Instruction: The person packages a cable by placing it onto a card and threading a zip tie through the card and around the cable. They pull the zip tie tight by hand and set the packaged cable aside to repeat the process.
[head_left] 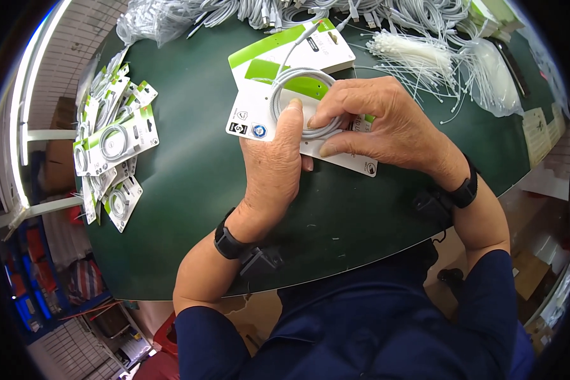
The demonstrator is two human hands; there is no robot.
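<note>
Both hands on a coiled white cable (297, 95) lying on a white-and-green backing card (253, 117), mid dark green table (196, 183). Left hand (275, 168) thumb presses the coil down; right hand (373, 123) pinches its right edge. Finished carded cables (111, 142) stacked far left.

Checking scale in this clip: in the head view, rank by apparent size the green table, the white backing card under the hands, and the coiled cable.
1. green table
2. backing card
3. coiled cable, partly hidden by both hands

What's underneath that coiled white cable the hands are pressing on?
The coiled white cable lies on a white and green backing card. Both the left hand and right hand cover much of the card's middle.
</note>
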